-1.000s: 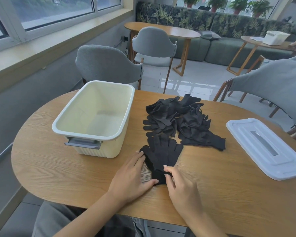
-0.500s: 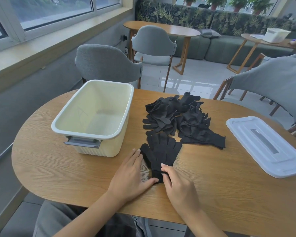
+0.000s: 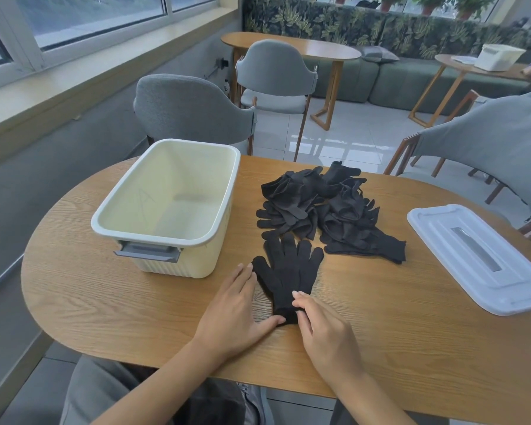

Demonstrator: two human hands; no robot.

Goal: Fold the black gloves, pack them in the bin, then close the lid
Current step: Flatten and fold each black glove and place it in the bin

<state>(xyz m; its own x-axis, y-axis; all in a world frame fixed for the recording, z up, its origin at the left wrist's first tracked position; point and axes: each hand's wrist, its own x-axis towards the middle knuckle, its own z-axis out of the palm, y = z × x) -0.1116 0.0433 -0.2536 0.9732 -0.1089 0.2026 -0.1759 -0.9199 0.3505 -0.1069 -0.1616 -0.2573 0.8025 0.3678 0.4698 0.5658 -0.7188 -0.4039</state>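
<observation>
A black glove (image 3: 287, 273) lies flat on the wooden table (image 3: 105, 302), fingers pointing away from me, cuff nearest me. My left hand (image 3: 235, 308) rests flat on the table beside the glove's left edge, thumb tip touching the cuff. My right hand (image 3: 322, 326) sits on the cuff's right side, fingertips pinching the cuff. A pile of several black gloves (image 3: 325, 207) lies further back. The cream bin (image 3: 166, 237) stands open and empty at the left. Its white lid (image 3: 485, 256) lies flat at the right.
Grey chairs stand around the table: one behind the bin (image 3: 190, 108) and one at the far right (image 3: 485, 148). A window ledge (image 3: 59, 84) runs along the left. Other tables and a sofa stand further back.
My right hand's fingers have curled closer onto the glove's cuff. My left hand and the glove stay about where they were.
</observation>
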